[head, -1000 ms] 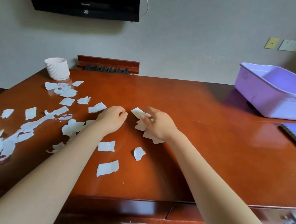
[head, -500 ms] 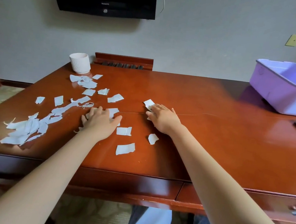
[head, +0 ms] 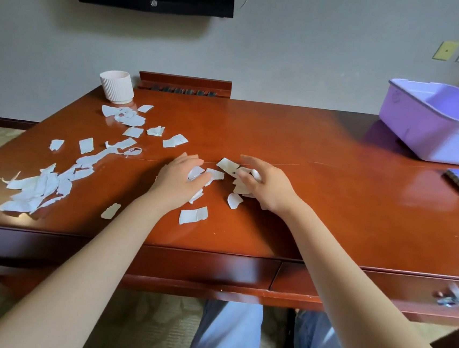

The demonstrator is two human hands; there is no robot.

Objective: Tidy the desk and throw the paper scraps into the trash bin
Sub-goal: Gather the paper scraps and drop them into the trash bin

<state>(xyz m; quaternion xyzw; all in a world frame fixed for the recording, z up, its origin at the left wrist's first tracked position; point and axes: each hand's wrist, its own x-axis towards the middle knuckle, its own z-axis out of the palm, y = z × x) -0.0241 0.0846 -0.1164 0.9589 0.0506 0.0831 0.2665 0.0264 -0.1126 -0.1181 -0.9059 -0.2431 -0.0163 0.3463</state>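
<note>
We see the left hand [head: 178, 178] and right hand [head: 266, 185] close together but not touching on the desk [head: 316, 216], each with fingers curled round a bunch of paper scraps [head: 224, 169]. A few of these lie between the two thumbs. A creased piece [head: 193, 215] and a small curled piece [head: 234, 201] lie just on our side of the hands, and a wide scatter [head: 50, 187] stretches well off beyond the left hand. Half a second ago both hands lay flat with straight fingers. Since then the left has moved in towards the right, and both have closed on the paper. The scraps are white to pale blue, torn and ragged-edged, and some are crumpled or folded.
</note>
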